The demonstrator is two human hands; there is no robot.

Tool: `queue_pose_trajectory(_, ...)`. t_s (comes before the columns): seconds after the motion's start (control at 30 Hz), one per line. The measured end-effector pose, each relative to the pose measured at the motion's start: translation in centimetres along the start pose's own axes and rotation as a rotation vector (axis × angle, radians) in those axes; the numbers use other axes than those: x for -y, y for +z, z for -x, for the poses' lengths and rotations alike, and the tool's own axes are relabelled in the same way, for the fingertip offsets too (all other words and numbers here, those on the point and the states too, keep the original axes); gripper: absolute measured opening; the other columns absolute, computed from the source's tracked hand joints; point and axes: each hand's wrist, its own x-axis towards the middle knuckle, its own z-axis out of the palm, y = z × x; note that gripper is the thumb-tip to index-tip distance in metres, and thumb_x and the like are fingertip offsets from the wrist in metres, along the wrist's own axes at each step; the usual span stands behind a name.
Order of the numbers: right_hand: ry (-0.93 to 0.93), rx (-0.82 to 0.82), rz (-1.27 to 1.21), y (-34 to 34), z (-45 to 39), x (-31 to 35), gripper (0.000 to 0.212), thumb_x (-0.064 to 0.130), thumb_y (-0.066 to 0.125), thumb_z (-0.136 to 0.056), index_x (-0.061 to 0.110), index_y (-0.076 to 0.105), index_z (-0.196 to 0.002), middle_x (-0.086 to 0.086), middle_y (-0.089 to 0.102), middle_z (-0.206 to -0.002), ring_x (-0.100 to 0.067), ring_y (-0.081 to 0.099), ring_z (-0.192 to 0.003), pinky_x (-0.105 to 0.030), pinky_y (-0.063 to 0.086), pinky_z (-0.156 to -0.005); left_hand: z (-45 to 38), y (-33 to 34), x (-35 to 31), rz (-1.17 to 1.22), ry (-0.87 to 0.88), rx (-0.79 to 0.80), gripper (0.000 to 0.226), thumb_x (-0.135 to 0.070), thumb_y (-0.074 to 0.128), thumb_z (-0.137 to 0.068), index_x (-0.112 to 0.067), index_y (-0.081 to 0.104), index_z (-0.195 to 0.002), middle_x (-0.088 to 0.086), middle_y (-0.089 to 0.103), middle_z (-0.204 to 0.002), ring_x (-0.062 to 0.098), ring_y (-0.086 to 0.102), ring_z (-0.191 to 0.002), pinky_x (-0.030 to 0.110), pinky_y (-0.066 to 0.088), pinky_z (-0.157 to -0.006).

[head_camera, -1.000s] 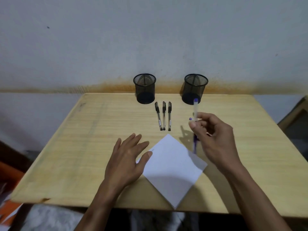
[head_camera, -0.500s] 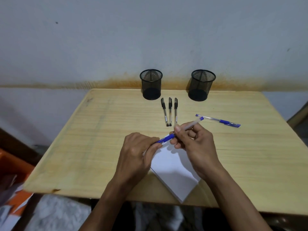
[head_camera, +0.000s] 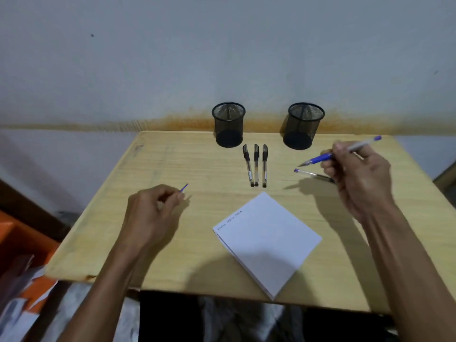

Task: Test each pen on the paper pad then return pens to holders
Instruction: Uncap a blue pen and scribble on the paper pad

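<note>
Pinched in the fingers of the right hand (head_camera: 357, 178), the uncapped blue pen (head_camera: 320, 158) hangs above the right side of the wooden table (head_camera: 172, 169) with its tip pointing left, while the left hand (head_camera: 150, 215) is closed on the blue cap (head_camera: 183, 188) over the near left part. Just under the held pen a second blue pen (head_camera: 308, 173) lies on the table, and three black pens (head_camera: 256, 165) lie side by side in the middle, beyond the white paper pad (head_camera: 269, 240). Two black mesh holders, the left holder (head_camera: 228, 124) and the right holder (head_camera: 303, 125), stand at the far edge by the wall.

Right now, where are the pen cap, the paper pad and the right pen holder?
pen cap (head_camera: 184, 188), head view, its exposed tip.
paper pad (head_camera: 267, 239), head view, top sheet's middle.
right pen holder (head_camera: 304, 127), head view, mesh wall.
</note>
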Motion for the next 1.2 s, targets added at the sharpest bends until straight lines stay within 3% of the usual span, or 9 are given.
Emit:
queue_pose_trajectory(0.17,0.079,0.084,0.132,2.4,3.1,-3.9,0.006,0.009,0.068,-0.094,0.004,0.067,-0.091,-0.013,0.074,-0.073,-0.017,0.069,-0.060,-0.024,0.060,-0.062,-2.4,4.7,0.7,-0.107,0.052,-0.023,0.018,-0.032,0.067,-0.087,-0.018,0.076,-0.081,-0.001,0.072,-0.084,0.024,0.066,-0.083,0.037,0.051,-0.075)
queue_pose_trajectory(0.3,0.122,0.038,0.150,2.3,4.3,-4.9,0.012,0.012,0.069,-0.094,0.001,0.067,-0.098,-0.015,0.075,-0.075,-0.017,0.069,-0.061,-0.027,0.061,-0.066,-3.5,6.0,1.9,-0.258,0.114,-0.052,0.028,-0.031,0.066,-0.092,-0.010,0.076,-0.076,0.017,0.069,-0.087,0.037,0.065,-0.085,0.044,0.050,-0.073)
queue_pose_trajectory(0.43,0.130,0.025,0.155,1.9,4.7,-4.8,0.007,0.011,0.071,-0.093,0.005,0.067,-0.093,-0.012,0.076,-0.075,-0.017,0.072,-0.065,-0.029,0.061,-0.068,-3.1,6.3,2.2,-0.271,0.150,-0.078,0.040,-0.040,0.051,-0.096,-0.010,0.068,-0.077,0.008,0.064,-0.078,0.033,0.061,-0.076,0.044,0.052,-0.071)
queue_pose_trajectory(0.53,0.103,0.029,0.168,1.6,5.1,-4.5,0.017,0.004,0.081,-0.082,0.005,0.064,-0.084,-0.008,0.077,-0.073,-0.019,0.074,-0.068,-0.029,0.062,-0.067,-1.2,6.3,1.1,-0.059,0.202,-0.101,0.035,-0.037,0.069,-0.091,-0.012,0.072,-0.116,0.004,0.070,-0.120,0.018,0.061,-0.115,0.038,0.050,-0.096)
queue_pose_trajectory(0.63,0.059,0.097,0.223,1.6,5.2,-4.9,0.024,-0.003,0.082,-0.078,0.006,0.060,-0.078,-0.006,0.074,-0.071,-0.018,0.071,-0.064,-0.025,0.058,-0.060,1.3,6.3,0.0,0.069,0.368,0.085,0.047,-0.044,0.075,-0.085,-0.020,0.069,-0.126,-0.006,0.062,-0.132,0.000,0.051,-0.127,0.024,0.042,-0.104)
queue_pose_trajectory(0.77,0.074,0.195,0.278,2.3,5.2,-6.2,0.014,-0.008,0.066,-0.090,0.005,0.066,-0.085,-0.001,0.068,-0.063,-0.019,0.065,-0.058,-0.034,0.058,-0.060,2.4,7.0,0.9,-0.108,0.510,0.259,0.054,-0.065,0.062,-0.085,-0.030,0.069,-0.125,-0.005,0.060,-0.138,0.013,0.051,-0.131,0.043,0.040,-0.107)
queue_pose_trajectory(0.9,0.157,0.280,0.270,2.9,5.0,-7.0,0.021,-0.006,0.054,-0.098,-0.002,0.074,-0.091,-0.015,0.077,-0.081,-0.032,0.076,-0.080,-0.045,0.063,-0.073,2.4,7.4,1.1,-0.265,0.489,0.327,0.062,-0.078,0.044,-0.087,-0.037,0.068,-0.127,-0.007,0.057,-0.143,0.015,0.047,-0.135,0.047,0.037,-0.110)
queue_pose_trajectory(1.07,0.102,0.401,0.477,3.8,4.5,-7.0,0.013,0.004,0.085,-0.079,0.010,0.078,-0.087,-0.002,0.080,-0.086,-0.016,0.076,-0.082,-0.027,0.062,-0.072,2.5,7.3,1.2,-0.277,0.492,0.346,0.068,-0.081,0.037,-0.087,-0.035,0.067,-0.129,-0.006,0.055,-0.145,0.016,0.044,-0.139,0.045,0.032,-0.113)
queue_pose_trajectory(1.2,0.096,0.444,0.527,4.9,3.8,-7.0,0.014,-0.002,0.084,-0.074,0.005,0.073,-0.080,-0.012,0.077,-0.077,-0.035,0.075,-0.077,-0.044,0.062,-0.067,2.4,7.4,1.1,-0.298,0.518,0.341,0.063,-0.077,0.043,-0.087,-0.035,0.067,-0.128,-0.004,0.056,-0.145,0.018,0.044,-0.140,0.050,0.032,-0.114)
